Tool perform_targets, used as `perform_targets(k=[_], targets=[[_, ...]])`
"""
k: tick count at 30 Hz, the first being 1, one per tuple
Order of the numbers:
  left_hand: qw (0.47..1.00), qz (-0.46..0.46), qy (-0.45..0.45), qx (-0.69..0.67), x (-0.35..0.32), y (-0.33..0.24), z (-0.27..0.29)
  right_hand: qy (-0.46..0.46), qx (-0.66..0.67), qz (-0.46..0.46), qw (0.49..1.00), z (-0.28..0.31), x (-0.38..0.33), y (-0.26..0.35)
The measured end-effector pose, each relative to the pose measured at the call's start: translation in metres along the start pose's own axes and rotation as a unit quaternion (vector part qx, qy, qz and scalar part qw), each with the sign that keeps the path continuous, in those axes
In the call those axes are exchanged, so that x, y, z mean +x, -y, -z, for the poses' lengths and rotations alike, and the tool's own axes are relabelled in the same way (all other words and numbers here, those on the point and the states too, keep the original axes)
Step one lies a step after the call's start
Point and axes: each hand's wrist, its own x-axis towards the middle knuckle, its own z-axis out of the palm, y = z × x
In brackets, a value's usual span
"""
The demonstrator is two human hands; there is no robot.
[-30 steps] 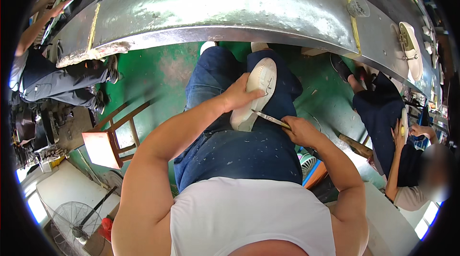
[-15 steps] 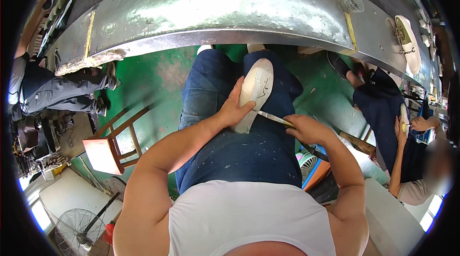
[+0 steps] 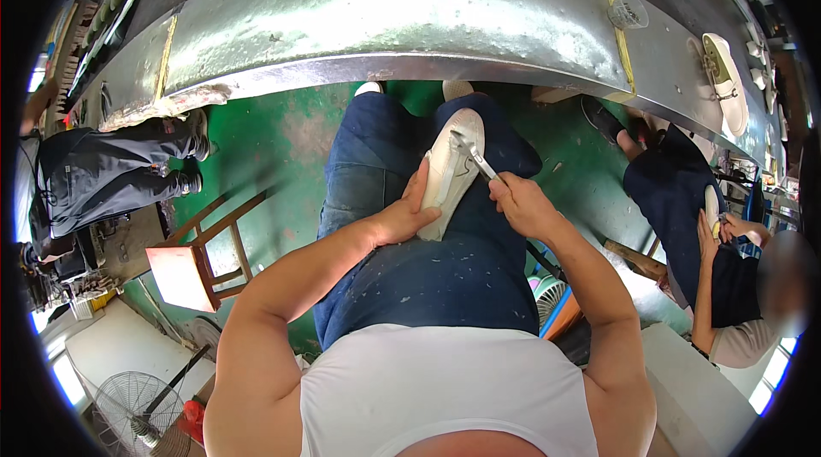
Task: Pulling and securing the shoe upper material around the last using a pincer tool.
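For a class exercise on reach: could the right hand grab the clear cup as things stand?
Probably not: the right hand holds a metal tool, and the clear cup sits well beyond it on the bench.

Sits with legs [image 3: 368,166] reaching forward. Holds the bare left arm [image 3: 282,299] bent at the elbow and slanted inward, with the left hand [image 3: 404,218] gripping above the lap, fingers forward, thumb toward the right. Holds the bare right arm [image 3: 603,286] bent likewise, with the right hand [image 3: 522,203] curled in a grip, slightly farther forward, near the left hand without touching it.
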Motion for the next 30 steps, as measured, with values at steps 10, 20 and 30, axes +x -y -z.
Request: perform_targets(k=[10, 20, 30], targets=[[0.995, -0.042, -0.08, -0.035, -0.006, -0.003, 0.016, -0.013, 0.043, -0.012, 0.999, 0.04, -0.013, 0.001], [0.969, -0.182, -0.006, -0.169, -0.009, -0.213, 0.145, -0.527, -0.214, 0.021, 0.822, 0.266, 0.008, -0.055], [0.59, -0.281, -0.378, 0.656, 0.303, -0.336, 0.231, -0.557, -0.225, -0.043, 0.798, 0.289, 0.05, -0.093]])
